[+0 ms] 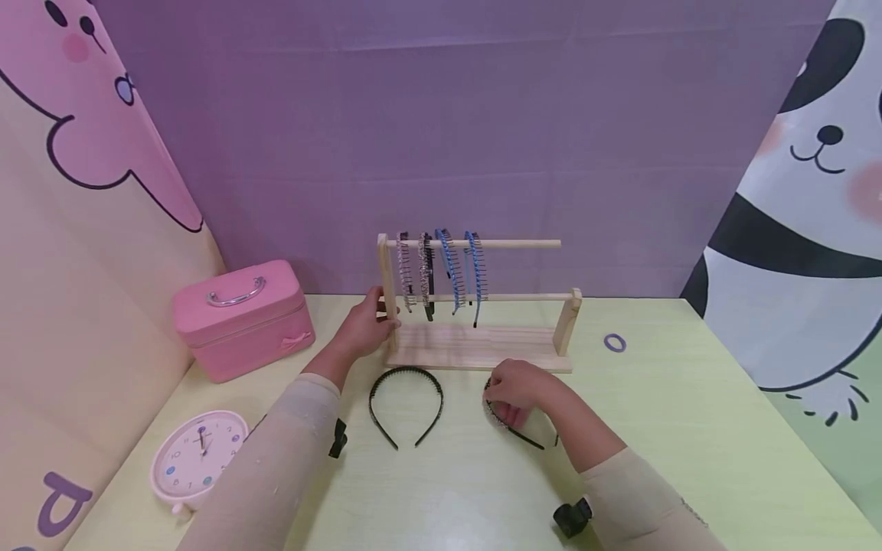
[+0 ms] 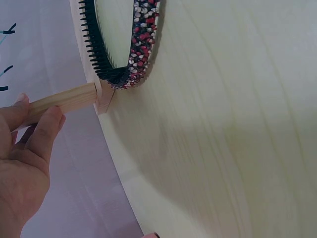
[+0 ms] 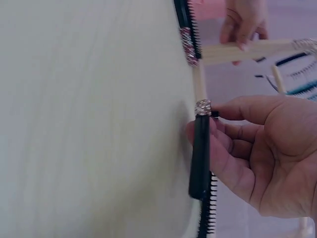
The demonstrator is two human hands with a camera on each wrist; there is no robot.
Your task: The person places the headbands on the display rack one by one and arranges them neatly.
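Observation:
A light wooden rack (image 1: 475, 348) stands at the back of the table, its upper rod carrying two stone-studded headbands (image 1: 404, 268) and two blue headbands (image 1: 451, 264). With thumb and fingers my left hand (image 1: 365, 325) grips the rack's left post (image 2: 74, 100). My right hand (image 1: 521, 385) pinches a toothed black headband (image 3: 200, 153) with glittery stones, just in front of the base; part of its band is hidden by the fingers. To the left of that, another toothed headband (image 1: 406, 370) lies on the table, showing red and white stones in the left wrist view.
A pink case (image 1: 241, 329) with a metal handle stands at the back left. In front of it is a pink round clock (image 1: 196, 455), partly behind my left sleeve. A purple ring (image 1: 615, 343) lies right of the rack. A purple curtain hangs behind the table.

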